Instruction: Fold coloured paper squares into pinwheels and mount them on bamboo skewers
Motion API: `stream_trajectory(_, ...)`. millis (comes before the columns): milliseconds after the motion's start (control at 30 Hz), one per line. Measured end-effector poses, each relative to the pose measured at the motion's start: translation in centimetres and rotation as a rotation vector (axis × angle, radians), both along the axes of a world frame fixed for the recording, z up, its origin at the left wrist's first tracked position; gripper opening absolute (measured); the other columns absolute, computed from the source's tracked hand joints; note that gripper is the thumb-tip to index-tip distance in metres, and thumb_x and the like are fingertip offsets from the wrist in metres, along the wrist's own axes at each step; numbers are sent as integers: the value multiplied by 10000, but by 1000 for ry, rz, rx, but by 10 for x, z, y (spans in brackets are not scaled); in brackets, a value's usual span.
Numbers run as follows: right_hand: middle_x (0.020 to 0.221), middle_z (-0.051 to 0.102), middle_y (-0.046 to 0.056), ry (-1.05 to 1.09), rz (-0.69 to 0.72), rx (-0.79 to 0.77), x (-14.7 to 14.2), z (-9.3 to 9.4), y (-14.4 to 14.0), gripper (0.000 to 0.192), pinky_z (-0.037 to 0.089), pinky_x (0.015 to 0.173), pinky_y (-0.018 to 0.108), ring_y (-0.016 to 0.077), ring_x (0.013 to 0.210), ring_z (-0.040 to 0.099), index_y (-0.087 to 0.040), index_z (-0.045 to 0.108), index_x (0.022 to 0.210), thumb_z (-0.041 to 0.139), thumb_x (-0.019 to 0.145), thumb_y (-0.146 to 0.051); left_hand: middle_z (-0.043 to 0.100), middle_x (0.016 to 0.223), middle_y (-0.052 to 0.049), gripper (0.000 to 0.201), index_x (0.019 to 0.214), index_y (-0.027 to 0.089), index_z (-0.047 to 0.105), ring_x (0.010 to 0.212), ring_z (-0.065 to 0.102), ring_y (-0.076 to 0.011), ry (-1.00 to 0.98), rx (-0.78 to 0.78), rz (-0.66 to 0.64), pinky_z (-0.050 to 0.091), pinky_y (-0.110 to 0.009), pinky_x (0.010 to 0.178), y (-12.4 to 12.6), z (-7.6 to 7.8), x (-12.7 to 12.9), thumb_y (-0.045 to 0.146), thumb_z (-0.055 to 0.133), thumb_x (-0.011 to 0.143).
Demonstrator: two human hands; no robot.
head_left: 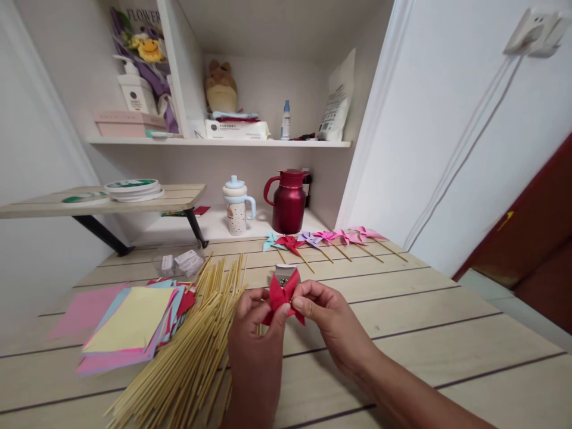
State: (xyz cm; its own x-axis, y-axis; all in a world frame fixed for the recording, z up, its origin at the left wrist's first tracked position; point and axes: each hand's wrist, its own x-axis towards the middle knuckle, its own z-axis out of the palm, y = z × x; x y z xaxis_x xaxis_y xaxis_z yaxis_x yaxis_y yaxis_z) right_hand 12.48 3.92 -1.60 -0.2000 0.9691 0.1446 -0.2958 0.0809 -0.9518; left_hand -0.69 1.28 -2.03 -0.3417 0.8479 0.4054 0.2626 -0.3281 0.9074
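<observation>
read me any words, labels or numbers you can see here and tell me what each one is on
"FLOWER": on the wrapping of the bouquet on the top shelf.
Pump bottle: dark label, too small to read.
White pack: print too small to read.
White bag: blurred print.
Small bottle: label unreadable.
Round plates: green rim marks, unreadable.
The red paper held by the left hand and right hand bears no text.

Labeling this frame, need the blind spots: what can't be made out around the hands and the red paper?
Head view only:
- Centre of the red paper pinwheel: covered by the fingertips of the left hand and right hand; any pin there is hidden.
- Small metal box: mostly behind the paper, contents unseen.
- Bamboo sticks: near ends cut off by the bottom edge.
- Clear box: contents too small to tell.
</observation>
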Motion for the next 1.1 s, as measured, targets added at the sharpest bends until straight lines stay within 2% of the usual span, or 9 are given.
stream_trajectory(133, 675, 591, -23, 10, -12, -2, 1, 0, -1, 176, 366, 667, 260, 132, 653, 458, -185, 662, 736, 785, 730, -310, 664, 884, -28, 74, 760, 283, 789, 856, 617, -207, 22, 55, 17, 488, -294, 759, -1, 2, 0, 310, 729, 725)
stream_trajectory(300, 666, 588, -30, -10, -19, 10, 0, 1, -1, 163, 369, 668, 259, 127, 654, 468, -183, 658, 719, 781, 734, -290, 664, 880, -25, 96, 769, 283, 785, 859, 610, -211, 23, -30, 12, 483, -314, 799, -1, 2, 0, 335, 708, 744)
stream_trajectory(467, 679, 625, -25, -135, -102, 90, 1, 3, -1, 111, 402, 699, 278, 145, 689, 519, -194, 673, 696, 771, 722, -240, 692, 894, -34, 129, 799, 279, 790, 884, 617, -225, -15, -111, -29, 478, -330, 840, 2, 3, 1, 347, 694, 745)
stream_trajectory(600, 728, 674, -11, -230, -183, 130, 0, 4, -3, 90, 421, 720, 300, 169, 728, 565, -207, 691, 723, 770, 722, -249, 687, 896, -37, 137, 786, 278, 792, 883, 616, -226, -24, -103, -25, 481, -328, 832, 2, 2, 2, 363, 699, 733)
stream_trajectory(733, 788, 686, 11, -280, -204, 217, 0, 7, -6, 54, 440, 773, 327, 195, 795, 599, -208, 696, 735, 737, 753, -236, 677, 892, -32, 129, 754, 282, 792, 886, 619, -224, -30, -90, -11, 487, -319, 814, 3, 0, 1, 370, 702, 721)
stream_trajectory(867, 895, 660, 25, -275, -209, 333, 1, 8, -6, 63, 435, 858, 343, 212, 915, 602, -218, 694, 725, 716, 783, -216, 679, 899, -35, 116, 738, 284, 795, 902, 624, -231, -18, -73, 11, 491, -316, 809, 3, -2, 1, 357, 713, 701)
stream_trajectory(1100, 901, 599, 22, -302, -197, 356, 3, 6, -5, 69, 440, 868, 357, 211, 913, 570, -236, 692, 748, 708, 815, -239, 686, 896, -37, 148, 760, 271, 794, 898, 622, -238, -32, -108, 4, 479, -327, 828, 4, -2, 2, 383, 720, 697)
